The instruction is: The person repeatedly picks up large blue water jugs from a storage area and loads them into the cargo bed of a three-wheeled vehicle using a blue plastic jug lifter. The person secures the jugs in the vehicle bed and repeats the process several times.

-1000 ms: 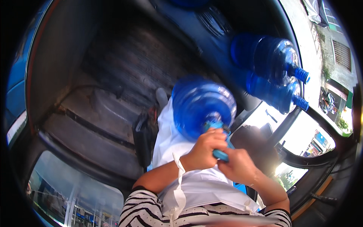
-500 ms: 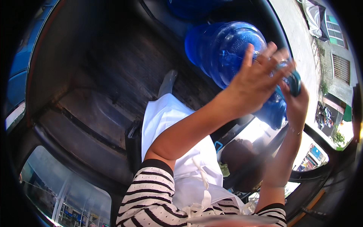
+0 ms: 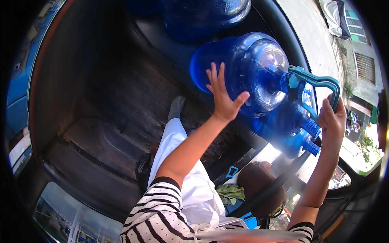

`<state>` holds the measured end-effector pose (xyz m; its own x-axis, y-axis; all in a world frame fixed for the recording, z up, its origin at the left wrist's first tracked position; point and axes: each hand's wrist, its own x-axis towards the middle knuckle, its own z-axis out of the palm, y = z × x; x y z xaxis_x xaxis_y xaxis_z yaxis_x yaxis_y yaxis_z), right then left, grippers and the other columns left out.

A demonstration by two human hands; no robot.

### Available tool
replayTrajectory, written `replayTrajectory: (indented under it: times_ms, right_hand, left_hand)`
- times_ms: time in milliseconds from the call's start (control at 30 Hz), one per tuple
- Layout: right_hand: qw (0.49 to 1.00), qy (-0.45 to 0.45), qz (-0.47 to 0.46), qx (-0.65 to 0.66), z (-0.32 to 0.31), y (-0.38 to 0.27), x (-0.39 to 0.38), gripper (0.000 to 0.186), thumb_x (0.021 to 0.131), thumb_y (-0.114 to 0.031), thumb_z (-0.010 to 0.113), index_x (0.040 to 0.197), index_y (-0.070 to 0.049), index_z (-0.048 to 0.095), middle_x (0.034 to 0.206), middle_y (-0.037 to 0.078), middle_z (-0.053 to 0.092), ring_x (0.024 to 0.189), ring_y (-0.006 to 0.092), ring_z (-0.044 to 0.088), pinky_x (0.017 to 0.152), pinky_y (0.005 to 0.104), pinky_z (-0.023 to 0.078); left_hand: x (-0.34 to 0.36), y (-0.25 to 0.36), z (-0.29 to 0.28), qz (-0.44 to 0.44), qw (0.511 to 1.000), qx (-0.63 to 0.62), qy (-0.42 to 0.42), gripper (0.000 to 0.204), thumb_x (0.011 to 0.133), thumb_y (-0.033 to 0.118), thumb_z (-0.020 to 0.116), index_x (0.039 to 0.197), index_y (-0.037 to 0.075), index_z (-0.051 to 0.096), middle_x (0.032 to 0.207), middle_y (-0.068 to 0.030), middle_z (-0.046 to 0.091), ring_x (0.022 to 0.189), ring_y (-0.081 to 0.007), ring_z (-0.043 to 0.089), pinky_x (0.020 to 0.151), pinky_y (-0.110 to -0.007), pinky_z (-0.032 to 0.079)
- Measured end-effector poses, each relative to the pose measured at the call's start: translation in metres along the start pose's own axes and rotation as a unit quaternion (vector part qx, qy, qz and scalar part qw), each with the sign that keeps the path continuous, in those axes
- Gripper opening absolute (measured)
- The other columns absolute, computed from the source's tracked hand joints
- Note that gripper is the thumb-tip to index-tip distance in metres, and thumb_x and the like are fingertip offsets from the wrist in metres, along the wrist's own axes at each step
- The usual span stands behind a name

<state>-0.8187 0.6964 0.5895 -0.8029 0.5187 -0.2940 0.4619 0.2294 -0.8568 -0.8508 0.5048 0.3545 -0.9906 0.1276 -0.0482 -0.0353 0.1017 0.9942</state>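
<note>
A large blue water bottle (image 3: 253, 60) lies on its side on the raised black ledge, its neck pointing right, with a teal carrying handle (image 3: 314, 77) at the neck. My left hand (image 3: 223, 95) rests against the bottle's lower side, fingers spread. My right hand (image 3: 333, 123) is closed on the far end of the handle. Below this bottle lie other blue bottles (image 3: 300, 143) with ribbed necks pointing right, partly hidden behind it. Above it is another large bottle (image 3: 204, 16), partly cut off by the upper edge.
I am inside a dark vehicle with a worn ridged floor (image 3: 109, 89). Near my white apron (image 3: 198, 186) are green leaves (image 3: 231, 192), a brown rounded object (image 3: 259, 186) and a small blue loop (image 3: 231, 172). Beyond the right edge is a pale street (image 3: 291, 24).
The bottle has moved from over my lap up and right onto the ledge. My left hand has left the handle and is on the bottle's body; my right hand still grips the handle.
</note>
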Motion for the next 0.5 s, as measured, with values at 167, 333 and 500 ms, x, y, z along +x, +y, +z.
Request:
replayTrajectory:
  times_ms: [167, 333, 500]
  right_hand:
    - [0.951, 0.065, 0.027, 0.301, -0.015, 0.020, 0.009, 0.022, 0.095, -0.020, 0.055, 0.108, -0.002, 0.050, 0.067, -0.004, 0.037, 0.054, 0.0030, 0.034, 0.045, 0.0185, 0.024]
    - [0.951, 0.019, 0.018, 0.308, -0.029, 0.021, 0.018, 0.042, 0.093, -0.014, 0.053, 0.130, 0.002, 0.042, 0.081, 0.006, 0.048, 0.064, 0.0102, 0.047, 0.054, 0.0217, 0.042]
    - [0.940, -0.130, -0.118, 0.292, -0.013, 0.033, 0.030, 0.061, 0.086, -0.017, 0.061, 0.137, 0.003, 0.034, 0.075, 0.009, 0.053, 0.061, 0.0150, 0.056, 0.053, 0.0266, 0.049]
  left_hand:
    - [0.122, 0.005, 0.006, 0.088, 0.989, -0.027, -0.113, 0.087, 0.076, 0.060, 0.064, 0.138, 0.005, 0.036, 0.142, -0.0255, 0.029, 0.133, -0.0463, 0.025, 0.105, -0.066, 0.014]
    - [0.119, -0.003, 0.016, 0.120, 0.990, 0.066, 0.022, 0.054, 0.081, 0.048, 0.064, 0.097, -0.002, 0.049, 0.099, -0.0200, 0.048, 0.095, -0.0350, 0.047, 0.088, -0.042, 0.038]
    - [0.077, -0.016, 0.010, -0.064, 0.984, 0.011, 0.167, 0.041, 0.094, 0.034, 0.053, 0.110, -0.004, 0.049, 0.111, -0.0237, 0.047, 0.108, -0.0364, 0.043, 0.095, -0.043, 0.034]
